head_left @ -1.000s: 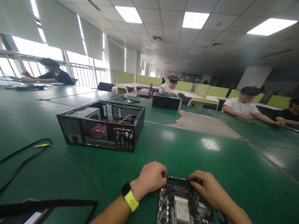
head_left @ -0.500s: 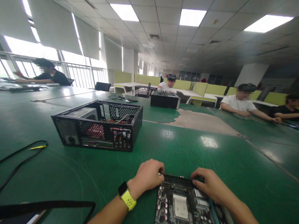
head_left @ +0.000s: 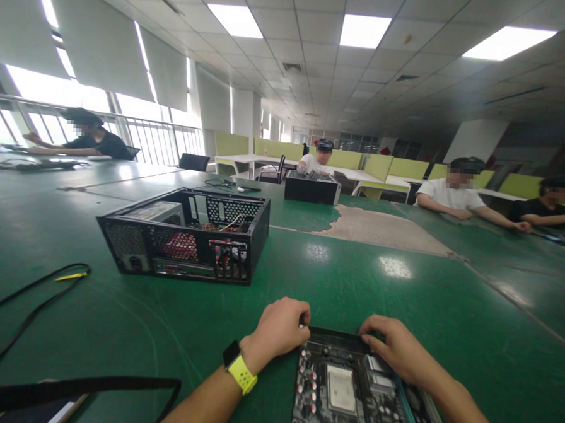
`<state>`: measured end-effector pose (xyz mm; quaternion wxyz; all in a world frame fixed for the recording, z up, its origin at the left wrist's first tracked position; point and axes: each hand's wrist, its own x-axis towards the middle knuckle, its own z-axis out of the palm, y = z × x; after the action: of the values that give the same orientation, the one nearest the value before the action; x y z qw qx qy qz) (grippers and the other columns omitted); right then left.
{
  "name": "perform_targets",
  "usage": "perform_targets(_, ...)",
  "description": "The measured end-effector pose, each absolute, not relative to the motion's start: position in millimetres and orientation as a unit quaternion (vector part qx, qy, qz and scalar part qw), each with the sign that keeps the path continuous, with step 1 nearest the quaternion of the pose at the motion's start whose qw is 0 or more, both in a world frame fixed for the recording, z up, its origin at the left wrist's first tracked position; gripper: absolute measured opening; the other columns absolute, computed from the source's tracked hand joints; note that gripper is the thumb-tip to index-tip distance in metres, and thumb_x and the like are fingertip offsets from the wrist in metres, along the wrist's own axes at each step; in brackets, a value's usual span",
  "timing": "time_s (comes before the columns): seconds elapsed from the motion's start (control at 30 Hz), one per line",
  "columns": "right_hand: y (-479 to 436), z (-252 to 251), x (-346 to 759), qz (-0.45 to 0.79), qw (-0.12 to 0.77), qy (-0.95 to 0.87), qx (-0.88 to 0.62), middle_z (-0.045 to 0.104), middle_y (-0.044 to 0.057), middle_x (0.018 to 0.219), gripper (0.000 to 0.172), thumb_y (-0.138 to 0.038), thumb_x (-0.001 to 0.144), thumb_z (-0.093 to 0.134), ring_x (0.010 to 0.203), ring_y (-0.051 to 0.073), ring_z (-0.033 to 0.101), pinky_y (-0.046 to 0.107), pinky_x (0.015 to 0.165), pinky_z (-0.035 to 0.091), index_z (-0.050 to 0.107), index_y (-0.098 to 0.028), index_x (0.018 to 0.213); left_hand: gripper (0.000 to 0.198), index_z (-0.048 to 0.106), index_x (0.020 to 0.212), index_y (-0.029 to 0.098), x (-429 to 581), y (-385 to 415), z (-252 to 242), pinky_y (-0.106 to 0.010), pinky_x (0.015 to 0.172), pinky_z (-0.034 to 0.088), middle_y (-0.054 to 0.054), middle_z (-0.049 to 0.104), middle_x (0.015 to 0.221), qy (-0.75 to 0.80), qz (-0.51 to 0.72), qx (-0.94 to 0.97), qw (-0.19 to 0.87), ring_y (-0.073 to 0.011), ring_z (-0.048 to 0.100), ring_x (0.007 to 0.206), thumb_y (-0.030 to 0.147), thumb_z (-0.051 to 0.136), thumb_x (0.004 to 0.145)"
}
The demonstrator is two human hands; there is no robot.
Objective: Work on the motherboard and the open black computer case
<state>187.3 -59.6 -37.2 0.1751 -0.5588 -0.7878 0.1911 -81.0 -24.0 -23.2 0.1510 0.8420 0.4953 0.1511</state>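
Observation:
A dark motherboard (head_left: 318, 390) lies flat on the green table in front of me, running out of the bottom of the view. Near its middle sits a pale square processor (head_left: 342, 389), and a teal slot (head_left: 409, 410) runs along the right part. My left hand (head_left: 283, 325), with a yellow-banded watch on the wrist, is closed with curled fingers at the far left corner. At the far right corner, my right hand (head_left: 396, 344) pinches the board's edge between thumb and fingers. Both sets of fingertips are partly hidden.
An open black computer case (head_left: 186, 244) stands ahead on the left. Black cables (head_left: 31, 315) and a dark strap (head_left: 74, 393) lie at left. Farther off is another case (head_left: 312, 189) with a person behind it. Other people sit at the left and right.

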Motion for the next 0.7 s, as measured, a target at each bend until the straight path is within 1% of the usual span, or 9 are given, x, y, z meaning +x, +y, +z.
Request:
perform_targets(0.27, -58.5, -36.4, 189.6, 0.187, 0.180, -0.785, -0.562, 0.066, 0.005, 0.089, 0.022, -0.032, 0.088, 0.044, 0.086, 0.019, 0.058, 0.030, 0.080, 0.042, 0.062, -0.020, 0.087, 0.011, 0.064, 0.073, 0.024, -81.3, -24.2, -20.9, -0.028, 0.062, 0.040, -0.001, 0.068, 0.078, 0.495, 0.142, 0.842, 0.160, -0.0205, 0.060, 0.076, 0.020, 0.056, 0.066)
perform_targets(0.47, -59.1, -39.7, 189.2, 0.199, 0.192, -0.792, -0.544, 0.066, 0.004, 0.091, 0.021, -0.032, 0.088, 0.045, 0.087, 0.019, 0.058, 0.030, 0.083, 0.042, 0.063, -0.020, 0.087, 0.013, 0.066, 0.079, 0.025, -83.1, -25.0, -20.5, -0.027, 0.059, 0.039, 0.000, 0.068, 0.081, 0.491, 0.133, 0.844, 0.170, -0.0202, 0.061, 0.075, 0.024, 0.059, 0.068)
perform_targets(0.7, -58.5, -38.0, 187.5, 0.193, 0.207, -0.791, -0.542, 0.066, 0.004, 0.090, 0.022, -0.032, 0.088, 0.045, 0.087, 0.018, 0.059, 0.030, 0.081, 0.043, 0.064, -0.021, 0.086, 0.012, 0.066, 0.075, 0.024, -82.5, -25.8, -16.7, -0.027, 0.061, 0.040, 0.000, 0.069, 0.079, 0.494, 0.125, 0.844, 0.167, -0.0198, 0.061, 0.075, 0.020, 0.059, 0.066)
